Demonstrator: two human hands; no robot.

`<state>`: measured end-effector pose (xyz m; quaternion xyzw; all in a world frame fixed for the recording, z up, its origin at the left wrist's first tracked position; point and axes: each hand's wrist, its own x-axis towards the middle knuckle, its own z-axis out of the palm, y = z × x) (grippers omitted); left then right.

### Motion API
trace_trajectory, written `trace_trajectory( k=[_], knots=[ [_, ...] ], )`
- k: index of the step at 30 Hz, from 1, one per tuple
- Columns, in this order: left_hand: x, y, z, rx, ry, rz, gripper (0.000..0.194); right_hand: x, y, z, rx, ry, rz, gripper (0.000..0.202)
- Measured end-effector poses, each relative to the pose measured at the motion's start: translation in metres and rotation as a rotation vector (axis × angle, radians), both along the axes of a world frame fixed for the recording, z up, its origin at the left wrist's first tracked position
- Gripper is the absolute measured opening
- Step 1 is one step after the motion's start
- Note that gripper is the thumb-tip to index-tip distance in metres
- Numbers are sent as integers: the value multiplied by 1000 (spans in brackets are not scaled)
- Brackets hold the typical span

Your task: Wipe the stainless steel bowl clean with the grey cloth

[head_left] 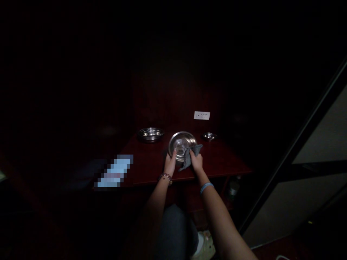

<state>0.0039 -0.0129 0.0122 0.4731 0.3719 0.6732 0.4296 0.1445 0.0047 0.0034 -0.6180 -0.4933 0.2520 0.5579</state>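
Note:
A shiny round metal bowl (177, 139) is held tilted toward me above the dark red table. My left hand (170, 164) grips its lower left rim, with the thumb over the inside. In my right hand (196, 161) a grey cloth (187, 159) is pinched against the bowl's right side, thumb on top. Part of the cloth hangs below the rim. Behind and to the left sit stacked metal dishes (150, 134). A smaller metal dish (209, 136) lies to the right, beyond my right hand.
The dark red table (217, 160) ends in a front edge just below my hands. A white socket plate (202, 115) is on the back wall. At the table's left lies a blurred pale blue patch (115, 172). Under the right side stands a jar (233, 189).

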Motion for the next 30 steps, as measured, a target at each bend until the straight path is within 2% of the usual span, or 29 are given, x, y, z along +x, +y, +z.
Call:
trace_trajectory(
  k=[5, 10, 20, 23, 30],
  knots=[
    [1, 5, -8, 98, 144, 0, 68, 0, 1, -1, 4, 41, -4, 44],
    [-1, 11, -13, 98, 139, 30, 46, -1, 1, 0, -21, 2, 17, 45],
    [-4, 8, -5, -78, 24, 103, 33, -2, 1, -2, -35, -54, 24, 43],
    [-5, 6, -4, -81, 7, 97, 40, -2, 1, -1, -34, -34, 28, 43],
    [-2, 3, -3, 40, 39, 6, 59, 0, 0, 1, -16, -7, -18, 45]
  ],
)
